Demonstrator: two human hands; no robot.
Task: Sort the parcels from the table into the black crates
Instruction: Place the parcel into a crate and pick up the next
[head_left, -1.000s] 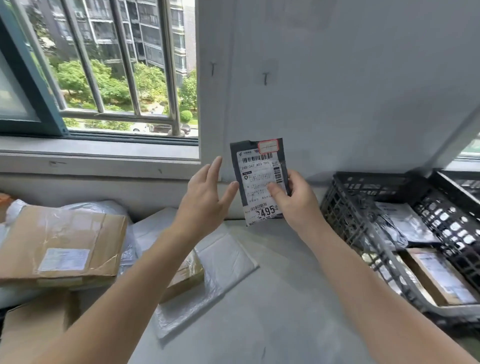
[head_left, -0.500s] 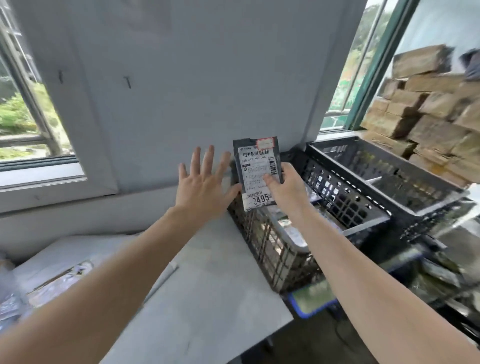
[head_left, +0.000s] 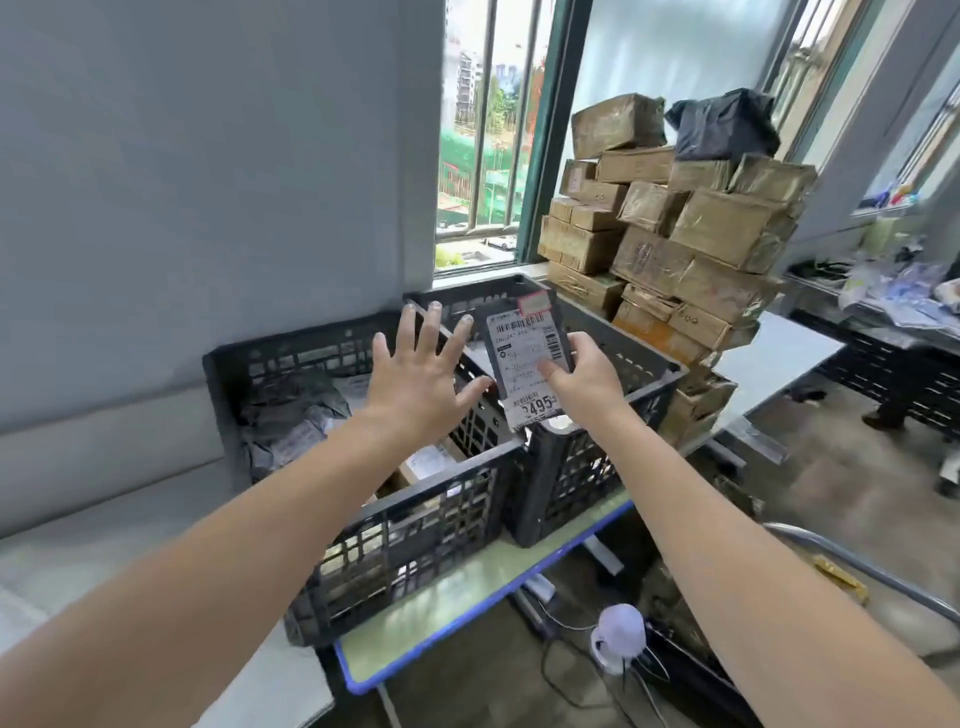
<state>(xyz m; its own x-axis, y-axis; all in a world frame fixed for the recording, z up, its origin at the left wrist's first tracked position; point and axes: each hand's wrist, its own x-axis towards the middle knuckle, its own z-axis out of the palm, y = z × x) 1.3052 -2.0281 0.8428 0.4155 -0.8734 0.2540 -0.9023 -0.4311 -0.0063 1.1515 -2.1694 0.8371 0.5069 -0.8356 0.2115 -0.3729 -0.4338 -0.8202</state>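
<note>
My right hand (head_left: 584, 376) grips a small dark grey parcel (head_left: 524, 358) with a white shipping label, held upright over the two black crates. The thumb presses on the label's front. My left hand (head_left: 421, 374) hovers just left of the parcel with fingers spread, touching nothing. The near black crate (head_left: 415, 504) holds several grey bags and a cardboard parcel. A second black crate (head_left: 644, 374) stands right behind it, its inside mostly hidden by the parcel and my hands.
Both crates stand on a small green-topped desk (head_left: 467, 587) beside the grey table (head_left: 78, 571). A tall stack of taped cardboard boxes (head_left: 675, 228) rises behind the crates by the window. Cables and a white object (head_left: 621, 642) lie on the floor below.
The view has swung right from the parcel table to the crates. My right hand has carried the parcel over the crates, and my left hand has opened wider beside it.
</note>
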